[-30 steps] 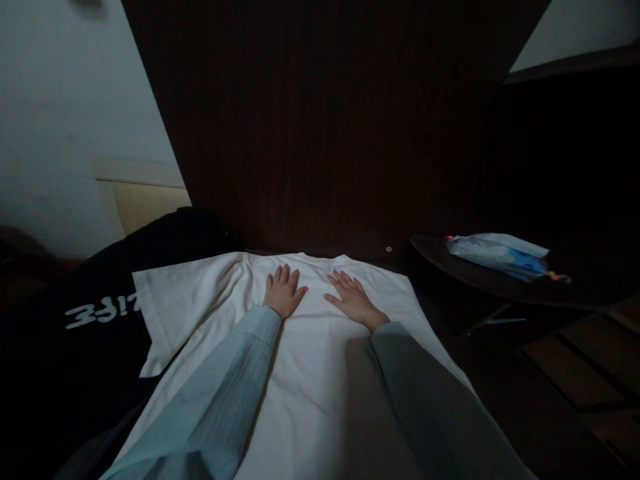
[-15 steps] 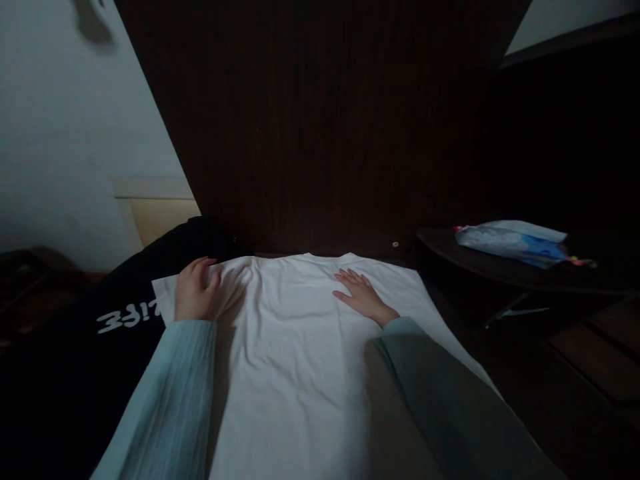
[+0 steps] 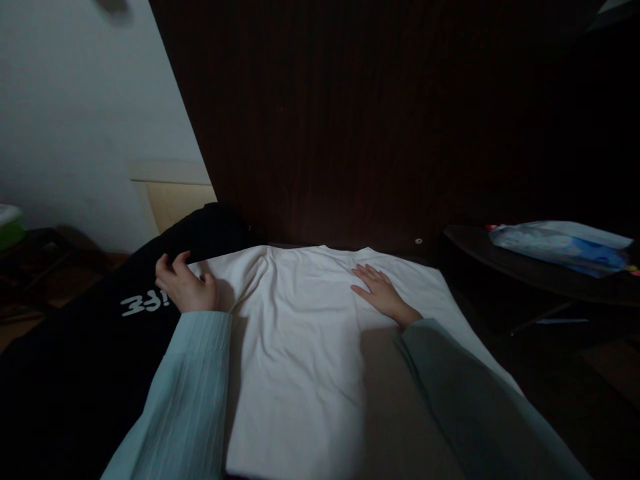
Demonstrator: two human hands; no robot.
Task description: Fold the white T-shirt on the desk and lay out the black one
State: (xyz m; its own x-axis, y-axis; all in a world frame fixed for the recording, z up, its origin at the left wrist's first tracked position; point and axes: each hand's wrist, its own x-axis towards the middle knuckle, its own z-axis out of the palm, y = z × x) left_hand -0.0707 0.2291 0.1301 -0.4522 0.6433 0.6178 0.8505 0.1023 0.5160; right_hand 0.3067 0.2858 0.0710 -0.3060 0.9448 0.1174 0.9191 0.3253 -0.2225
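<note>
Packet right of shirt

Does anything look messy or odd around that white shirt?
I see no spill. The white shirt is creased on the side near the left hand, so it looks uneven; the lettering on the dark cloth appears upside down.

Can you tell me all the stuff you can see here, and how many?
Shirt: one, white, spread out in the middle
Cloth: one, black with white letters, left of the shirt
Board: one, dark brown, upright behind the shirt
Shelf: one, dark, right side
Packet: one, white and blue, on the shelf
Wall: one, pale grey, upper left
Panel: one, cream, low on the wall
Box: one, green and white, left edge
Sleeves: two, blue-green, on the arms
Left hand: one, bare, at the shirt's left end
Right hand: one, bare, flat on the shirt
</note>
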